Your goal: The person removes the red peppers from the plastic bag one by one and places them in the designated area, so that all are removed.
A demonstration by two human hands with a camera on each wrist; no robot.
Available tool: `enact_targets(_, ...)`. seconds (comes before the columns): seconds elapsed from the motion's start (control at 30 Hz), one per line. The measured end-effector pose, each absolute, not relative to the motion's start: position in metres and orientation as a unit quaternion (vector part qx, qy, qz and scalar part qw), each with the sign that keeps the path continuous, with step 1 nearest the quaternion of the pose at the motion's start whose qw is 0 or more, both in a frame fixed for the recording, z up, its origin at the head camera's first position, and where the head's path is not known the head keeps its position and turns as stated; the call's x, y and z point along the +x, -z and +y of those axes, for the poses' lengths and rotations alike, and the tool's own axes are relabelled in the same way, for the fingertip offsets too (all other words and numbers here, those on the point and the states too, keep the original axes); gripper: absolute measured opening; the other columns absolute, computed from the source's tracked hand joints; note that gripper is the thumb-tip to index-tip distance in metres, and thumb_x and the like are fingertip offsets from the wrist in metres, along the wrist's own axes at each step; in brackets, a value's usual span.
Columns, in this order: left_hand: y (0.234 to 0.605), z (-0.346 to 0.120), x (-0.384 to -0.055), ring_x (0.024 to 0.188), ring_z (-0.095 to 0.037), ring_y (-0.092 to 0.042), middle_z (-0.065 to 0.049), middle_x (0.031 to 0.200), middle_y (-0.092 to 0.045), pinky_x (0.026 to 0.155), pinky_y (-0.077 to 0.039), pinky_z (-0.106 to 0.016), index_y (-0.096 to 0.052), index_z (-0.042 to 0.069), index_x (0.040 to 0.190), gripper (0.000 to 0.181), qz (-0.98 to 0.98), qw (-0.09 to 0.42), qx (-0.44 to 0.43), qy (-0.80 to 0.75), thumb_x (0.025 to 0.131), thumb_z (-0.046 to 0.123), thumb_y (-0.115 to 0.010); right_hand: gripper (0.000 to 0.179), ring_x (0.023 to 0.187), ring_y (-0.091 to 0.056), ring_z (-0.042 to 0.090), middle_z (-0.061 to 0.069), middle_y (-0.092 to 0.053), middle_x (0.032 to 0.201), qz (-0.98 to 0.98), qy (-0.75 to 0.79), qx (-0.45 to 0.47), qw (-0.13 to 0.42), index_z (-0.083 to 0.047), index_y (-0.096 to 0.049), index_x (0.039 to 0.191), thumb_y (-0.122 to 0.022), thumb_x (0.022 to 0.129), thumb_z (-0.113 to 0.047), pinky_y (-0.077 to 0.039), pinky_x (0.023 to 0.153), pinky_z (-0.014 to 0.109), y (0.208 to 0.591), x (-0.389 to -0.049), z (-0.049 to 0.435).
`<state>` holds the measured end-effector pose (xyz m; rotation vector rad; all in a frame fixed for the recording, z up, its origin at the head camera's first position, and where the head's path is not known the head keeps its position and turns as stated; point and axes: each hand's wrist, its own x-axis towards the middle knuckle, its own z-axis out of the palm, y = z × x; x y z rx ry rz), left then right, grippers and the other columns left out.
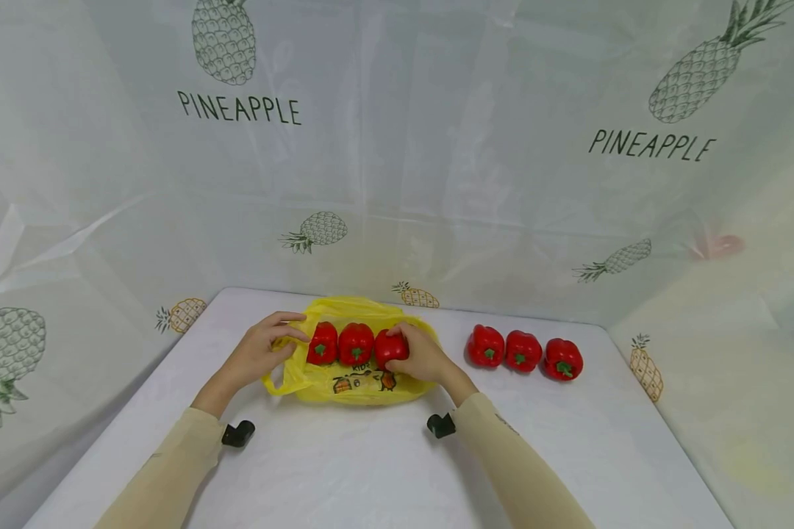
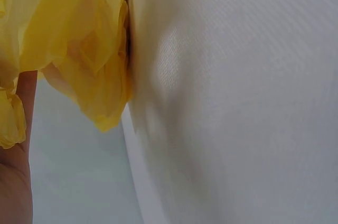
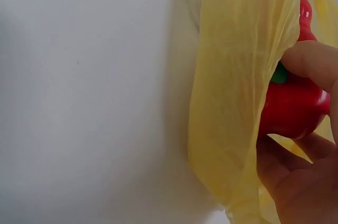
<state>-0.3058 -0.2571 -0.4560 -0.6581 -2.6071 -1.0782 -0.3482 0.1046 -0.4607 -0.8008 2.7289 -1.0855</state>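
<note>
A yellow plastic bag [image 1: 364,393] with printed figures lies on the table, its handle loop at the left. Three red bell peppers are in its opening: a left one [image 1: 324,344], a middle one [image 1: 356,344] and a right one [image 1: 390,348]. My right hand [image 1: 426,356] grips the right pepper between thumb and fingers; its green stem and the bag's film [image 3: 227,86] show in the right wrist view. At the bag's left side, my left hand [image 1: 258,353] has its fingers extended along the mouth. Yellow film [image 2: 79,39] partly covers that hand in the left wrist view.
Right of the bag, three more red bell peppers stand in a row: one nearest the bag [image 1: 486,346], a middle one [image 1: 523,351] and an outer one [image 1: 563,359]. The white table [image 1: 344,470] is backed by a pale curtain [image 1: 423,147] with pineapple prints.
</note>
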Motion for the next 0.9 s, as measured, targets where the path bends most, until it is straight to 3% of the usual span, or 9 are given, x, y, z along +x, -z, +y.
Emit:
enact_targets(0.37, 0.457, -0.259, -0.304, 0.141, -0.033, -0.054, -0.002, 0.152, -0.057, 0.105, -0.054, -0.051, -0.082, 0.019, 0.111, 0.026, -0.893, 0.117, -0.224, 0.373, 0.100, -0.001, -0.070, 0.057, 0.129, -0.059, 0.027, 0.005, -0.061, 0.143, 0.891, 0.365, -0.267, 0.032, -0.016, -0.059, 0.142, -0.085, 0.093, -0.026, -0.056, 0.104, 0.049, 0.461, -0.338, 0.105)
enact_targets(0.67, 0.457, -0.262, -0.304, 0.143, -0.033, -0.052, -0.001, 0.152, -0.057, 0.106, -0.053, -0.052, -0.082, 0.020, 0.111, 0.026, -0.893, 0.122, -0.226, 0.369, 0.099, -0.001, -0.071, 0.060, 0.130, -0.057, 0.028, 0.000, -0.057, 0.149, 0.871, 0.407, -0.271, 0.034, -0.026, -0.058, 0.144, -0.086, 0.091, -0.028, -0.062, 0.093, 0.044, 0.431, -0.312, 0.119)
enact_targets(0.9, 0.458, -0.263, -0.304, 0.141, -0.035, -0.053, -0.003, 0.152, -0.057, 0.106, -0.053, -0.053, -0.081, 0.019, 0.111, 0.026, -0.892, 0.125, -0.231, 0.369, 0.099, -0.001, -0.070, 0.065, 0.130, -0.059, 0.031, 0.002, -0.057, 0.150, 0.863, 0.422, -0.276, 0.027, -0.025, -0.057, 0.145, -0.088, 0.088, -0.025, -0.063, 0.091, 0.045, 0.406, -0.290, 0.146)
